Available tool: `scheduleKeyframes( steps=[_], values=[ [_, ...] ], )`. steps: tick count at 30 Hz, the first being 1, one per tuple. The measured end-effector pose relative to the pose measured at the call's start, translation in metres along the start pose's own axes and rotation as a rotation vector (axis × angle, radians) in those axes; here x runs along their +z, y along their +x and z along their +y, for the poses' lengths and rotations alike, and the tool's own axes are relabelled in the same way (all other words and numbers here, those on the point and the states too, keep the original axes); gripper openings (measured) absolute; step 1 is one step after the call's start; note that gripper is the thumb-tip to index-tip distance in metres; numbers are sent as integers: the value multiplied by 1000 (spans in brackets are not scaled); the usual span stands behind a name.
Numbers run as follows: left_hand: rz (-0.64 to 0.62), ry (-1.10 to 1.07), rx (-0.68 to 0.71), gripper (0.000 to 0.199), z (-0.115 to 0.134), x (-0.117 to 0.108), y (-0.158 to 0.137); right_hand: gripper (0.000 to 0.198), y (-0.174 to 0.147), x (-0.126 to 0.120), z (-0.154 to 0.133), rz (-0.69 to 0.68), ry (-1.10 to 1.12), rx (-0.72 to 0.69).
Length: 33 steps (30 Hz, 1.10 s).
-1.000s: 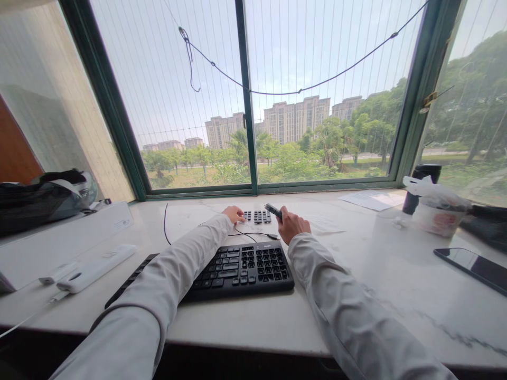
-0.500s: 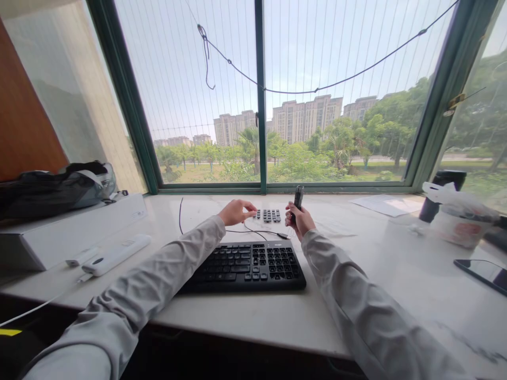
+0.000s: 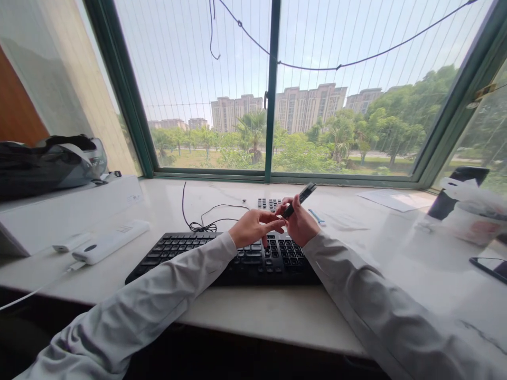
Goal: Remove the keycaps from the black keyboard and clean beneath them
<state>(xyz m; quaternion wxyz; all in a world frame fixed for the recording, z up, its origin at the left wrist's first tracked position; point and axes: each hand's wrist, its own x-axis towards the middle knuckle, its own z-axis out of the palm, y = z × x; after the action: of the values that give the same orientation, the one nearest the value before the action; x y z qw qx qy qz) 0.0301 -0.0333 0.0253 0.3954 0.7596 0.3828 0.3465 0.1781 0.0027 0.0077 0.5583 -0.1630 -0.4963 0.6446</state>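
My right hand point(image 3: 301, 224) is closed round a slim black stick-like tool point(image 3: 301, 199), which tilts up to the right; its exact kind is not clear. My left hand point(image 3: 256, 228) has its thumb and fingers pinched together at the tool's lower end, close to the right fingertips. Anything small between them is hidden. Both hands hover over the right part of a black keyboard point(image 3: 166, 253). Its number pad point(image 3: 291, 253) shows bare sockets without keycaps. Behind the hands, several loose black keycaps point(image 3: 268, 203) lie in rows, partly covered by my right hand.
A coiled black cable point(image 3: 203, 227) lies behind the keyboard. One small dark piece point(image 3: 244, 200) and a blue tool point(image 3: 316, 216) lie farther back. At left are a white power bank point(image 3: 113, 241) and a white box point(image 3: 79, 211); at right, a bagged tub point(image 3: 467, 216) and a phone point(image 3: 491, 268).
My left hand has moved from the loose keycaps rightward and nearer to meet my right hand. The black tool has tipped over to the right. The view has shifted slightly.
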Motion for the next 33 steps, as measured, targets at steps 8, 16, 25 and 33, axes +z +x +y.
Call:
scheduleKeyframes(
  steps=[8, 16, 25, 33],
  values=[
    [66, 59, -16, 45, -5, 3, -3, 48, -3, 1, 6, 134, 25, 16],
    [-107, 407, 37, 52, -14, -17, -2, 34, -11, 7, -13, 247, 130, 0],
    [-104, 756, 148, 36, -20, -41, 0, 54, -22, 24, -8, 205, -87, 54],
    [22, 981, 166, 31, -34, -37, 3, 54, -36, 38, 18, 223, -163, 213]
  ],
)
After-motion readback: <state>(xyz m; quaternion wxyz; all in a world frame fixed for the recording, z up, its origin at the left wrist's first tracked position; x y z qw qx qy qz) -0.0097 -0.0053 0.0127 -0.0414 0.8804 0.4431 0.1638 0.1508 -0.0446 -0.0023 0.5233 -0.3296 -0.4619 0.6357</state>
